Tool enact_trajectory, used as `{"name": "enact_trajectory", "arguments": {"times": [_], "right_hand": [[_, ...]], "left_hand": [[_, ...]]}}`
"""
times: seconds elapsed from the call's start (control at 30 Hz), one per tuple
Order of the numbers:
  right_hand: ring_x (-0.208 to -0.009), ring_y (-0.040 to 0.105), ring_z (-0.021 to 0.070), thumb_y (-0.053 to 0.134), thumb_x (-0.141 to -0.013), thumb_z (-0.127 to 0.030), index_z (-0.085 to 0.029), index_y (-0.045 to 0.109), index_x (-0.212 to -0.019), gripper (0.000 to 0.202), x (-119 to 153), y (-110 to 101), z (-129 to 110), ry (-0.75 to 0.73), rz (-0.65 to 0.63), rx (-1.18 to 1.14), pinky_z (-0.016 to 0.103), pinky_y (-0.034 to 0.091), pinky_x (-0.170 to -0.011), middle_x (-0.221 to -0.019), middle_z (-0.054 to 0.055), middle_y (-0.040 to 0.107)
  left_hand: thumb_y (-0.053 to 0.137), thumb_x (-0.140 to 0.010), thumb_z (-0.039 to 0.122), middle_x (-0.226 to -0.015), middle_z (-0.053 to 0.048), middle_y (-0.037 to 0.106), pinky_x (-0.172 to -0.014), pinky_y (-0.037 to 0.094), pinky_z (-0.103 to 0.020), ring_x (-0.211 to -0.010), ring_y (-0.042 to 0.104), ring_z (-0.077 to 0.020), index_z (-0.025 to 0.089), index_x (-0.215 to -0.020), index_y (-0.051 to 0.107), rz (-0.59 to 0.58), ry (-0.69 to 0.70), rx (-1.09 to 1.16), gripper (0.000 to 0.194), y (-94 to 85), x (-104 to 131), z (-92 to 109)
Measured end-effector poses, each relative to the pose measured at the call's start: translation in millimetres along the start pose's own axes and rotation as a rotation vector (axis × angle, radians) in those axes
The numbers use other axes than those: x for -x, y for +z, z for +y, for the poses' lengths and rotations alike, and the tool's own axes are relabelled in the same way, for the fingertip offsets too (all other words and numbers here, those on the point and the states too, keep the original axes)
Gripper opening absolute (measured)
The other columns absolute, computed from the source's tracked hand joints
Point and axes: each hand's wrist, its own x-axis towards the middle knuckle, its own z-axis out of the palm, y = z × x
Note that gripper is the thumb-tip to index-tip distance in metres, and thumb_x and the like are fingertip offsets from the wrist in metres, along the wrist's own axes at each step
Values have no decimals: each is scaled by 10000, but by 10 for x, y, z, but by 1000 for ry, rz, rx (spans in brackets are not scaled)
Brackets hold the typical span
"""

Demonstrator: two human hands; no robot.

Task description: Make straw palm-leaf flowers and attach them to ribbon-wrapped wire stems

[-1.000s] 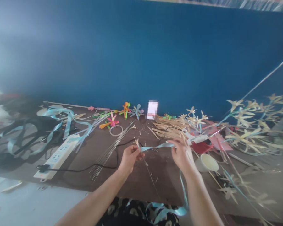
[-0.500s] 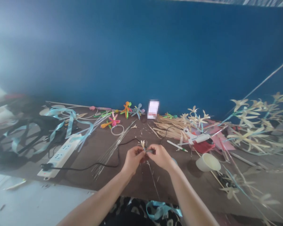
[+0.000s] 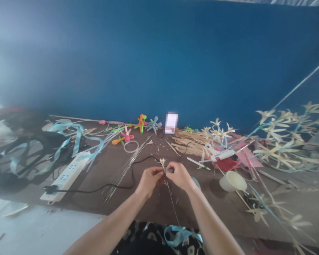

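Observation:
A small cream flower (image 3: pixel 162 162) stands upright between my hands, its petals above the fingertips. A thin wire stem (image 3: pixel 172 203) runs down from it toward my lap. My left hand (image 3: pixel 150 180) pinches the base of the flower between thumb and fingers. Beside it, my right hand (image 3: pixel 177 174) is closed in a pinch at the same spot, with something small and greyish at its fingertips that is too small to make out. A blue-grey round thing (image 3: pixel 196 182) lies partly hidden behind my right wrist.
Loose wires (image 3: pixel 122 170) and a white power strip (image 3: pixel 66 179) with a black cable lie left. Dried strips (image 3: pixel 190 143), a glue gun (image 3: pixel 220 153), a white pen (image 3: pixel 198 163) and a paper cup (image 3: pixel 232 181) are right. Finished flower sprays (image 3: pixel 279 131) stand far right. Blue ribbon (image 3: pixel 179 236) lies on my lap.
The view has shifted slightly. My hands stay together at the flower base; the right fingers have shifted a little against the stem, and the flower leans slightly differently.

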Motion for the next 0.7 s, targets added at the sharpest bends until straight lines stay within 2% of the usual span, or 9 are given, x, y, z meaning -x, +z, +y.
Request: {"name": "enact_trajectory", "arguments": {"times": [0.23, 0.4, 0.53, 0.7], "right_hand": [[-582, 503, 112, 479, -640, -201, -164, 589, -665, 119, 15, 20, 21, -31, -34, -58, 182, 353, -531, -620, -11, 582], [-607, 518, 119, 473, -650, -192, -166, 593, -690, 129, 17, 13, -8, -48, -40, -80, 196, 371, -564, -656, -5, 596], [-657, 532, 132, 478, -647, -163, -191, 589, -705, 128, 33, -1, -78, -87, -5, 24, 209, 365, -600, -727, 1, 611], [-669, 533, 139, 489, -648, -144, -220, 569, -707, 124, 62, -16, -164, -122, 28, 255, 215, 323, -593, -728, 0, 609]], "left_hand": [[671, -570, 265, -620, -34, 633, -452, 417, -192, -538, 586, -129, 130, -751, 612, 33, -42, 13, 233, -20, -15, -2], [686, -556, 272, -647, -47, 639, -450, 410, -183, -546, 587, -124, 126, -779, 623, 7, -73, 53, 274, -34, 13, 44], [661, -583, 290, -608, -49, 632, -444, 401, -184, -526, 568, -117, 112, -796, 647, -29, -43, 28, 278, -24, 23, 41], [615, -611, 266, -535, -17, 592, -437, 399, -193, -456, 512, -91, 114, -751, 657, 34, 12, -59, 211, -12, -8, -32]]}}
